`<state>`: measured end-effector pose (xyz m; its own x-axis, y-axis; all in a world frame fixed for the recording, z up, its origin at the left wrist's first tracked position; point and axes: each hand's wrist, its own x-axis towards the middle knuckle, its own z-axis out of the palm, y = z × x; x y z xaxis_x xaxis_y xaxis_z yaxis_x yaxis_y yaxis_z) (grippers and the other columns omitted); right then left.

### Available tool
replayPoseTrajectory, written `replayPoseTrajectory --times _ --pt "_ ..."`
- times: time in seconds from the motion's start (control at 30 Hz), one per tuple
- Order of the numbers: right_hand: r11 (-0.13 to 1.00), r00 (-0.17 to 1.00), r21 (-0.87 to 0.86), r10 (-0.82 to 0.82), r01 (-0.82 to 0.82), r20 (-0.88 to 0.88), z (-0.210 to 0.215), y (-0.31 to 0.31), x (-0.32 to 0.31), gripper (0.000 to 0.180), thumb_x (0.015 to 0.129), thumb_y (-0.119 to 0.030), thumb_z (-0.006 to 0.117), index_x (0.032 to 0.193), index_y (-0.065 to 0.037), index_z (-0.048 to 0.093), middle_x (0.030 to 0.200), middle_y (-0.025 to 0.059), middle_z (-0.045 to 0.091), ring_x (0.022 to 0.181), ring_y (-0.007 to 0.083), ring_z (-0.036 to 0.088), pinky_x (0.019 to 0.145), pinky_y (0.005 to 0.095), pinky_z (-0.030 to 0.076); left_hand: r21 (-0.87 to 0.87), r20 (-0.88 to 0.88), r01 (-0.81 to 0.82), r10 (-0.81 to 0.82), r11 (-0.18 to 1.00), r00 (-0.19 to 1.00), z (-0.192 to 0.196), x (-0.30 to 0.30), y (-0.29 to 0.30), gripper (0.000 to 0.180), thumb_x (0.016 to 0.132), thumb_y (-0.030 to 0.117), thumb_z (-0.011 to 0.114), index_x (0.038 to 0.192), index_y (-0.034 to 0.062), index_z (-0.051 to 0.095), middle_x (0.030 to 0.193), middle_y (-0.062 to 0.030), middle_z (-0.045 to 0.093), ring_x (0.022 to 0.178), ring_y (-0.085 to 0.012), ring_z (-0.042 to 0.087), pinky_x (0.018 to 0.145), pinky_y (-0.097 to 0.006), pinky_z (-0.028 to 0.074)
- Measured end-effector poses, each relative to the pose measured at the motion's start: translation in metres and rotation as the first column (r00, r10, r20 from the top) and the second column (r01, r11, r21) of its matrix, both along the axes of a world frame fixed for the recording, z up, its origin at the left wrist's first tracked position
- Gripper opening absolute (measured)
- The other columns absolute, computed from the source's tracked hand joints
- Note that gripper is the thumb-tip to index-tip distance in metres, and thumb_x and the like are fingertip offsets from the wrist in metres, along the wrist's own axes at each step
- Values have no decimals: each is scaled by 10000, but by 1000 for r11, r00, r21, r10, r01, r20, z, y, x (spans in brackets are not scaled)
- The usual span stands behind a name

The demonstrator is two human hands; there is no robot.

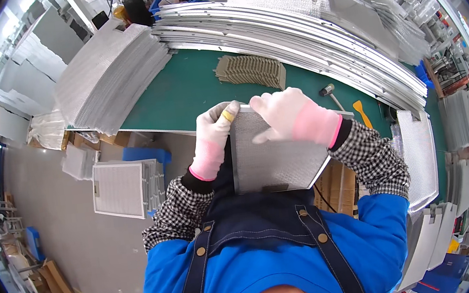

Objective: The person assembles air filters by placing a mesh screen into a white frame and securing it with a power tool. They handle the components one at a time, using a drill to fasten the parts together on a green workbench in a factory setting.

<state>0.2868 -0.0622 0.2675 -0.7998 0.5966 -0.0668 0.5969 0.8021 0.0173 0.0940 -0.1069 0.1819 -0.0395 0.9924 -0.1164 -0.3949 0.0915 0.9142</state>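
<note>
Tilted between my body and the table edge is a framed metal mesh panel (277, 162), grey with a thin light frame and a dark patch on its near edge. My left hand (213, 140), in a white and pink glove with yellow on the thumb, closes on its far left corner. Over the panel's far part reaches my right hand (295, 117), gloved alike. Its fingertips come close to the far edge, and the thumb stands apart from them above the mesh. Whether these fingers touch the frame, I cannot tell.
On the green table (182, 91) lie ridged tan pieces (252, 70), a hammer (330, 94) and a yellow scraper (362, 113). Long metal strips (292, 44) curve behind; mesh sheets (108, 77) are stacked left. Framed panels (118, 190) stand lower left, another mesh panel (418, 157) right.
</note>
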Motion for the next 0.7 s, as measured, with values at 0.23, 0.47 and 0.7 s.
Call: replayPoseTrajectory --times 0.23,0.47,0.7 --pt "774 876 627 239 89 -419 107 -10 40 614 900 -426 696 1353 -39 549 1110 128 660 1043 282 662 907 419 531 156 187 -313 283 937 941 43 -15 44 308 1061 304 530 1062 34 678 982 -34 659 932 -133 589 851 -313 487" --pt "994 865 -108 -42 -14 -500 19 55 80 866 922 -534 673 1510 29 375 1543 300 380 1451 395 369 1190 457 329 963 -139 268 -860 -3 492 131 -56 173 333 1012 445 558 994 125 649 952 -23 630 931 -176 586 898 -343 457" --pt "992 688 22 -68 122 -723 79 32 115 442 817 -391 795 1013 -14 672 845 95 617 743 173 623 679 318 494 643 -96 220 -208 733 973 186 -38 55 538 1017 468 562 1285 11 652 1271 -131 647 1188 -264 591 1066 -430 433"
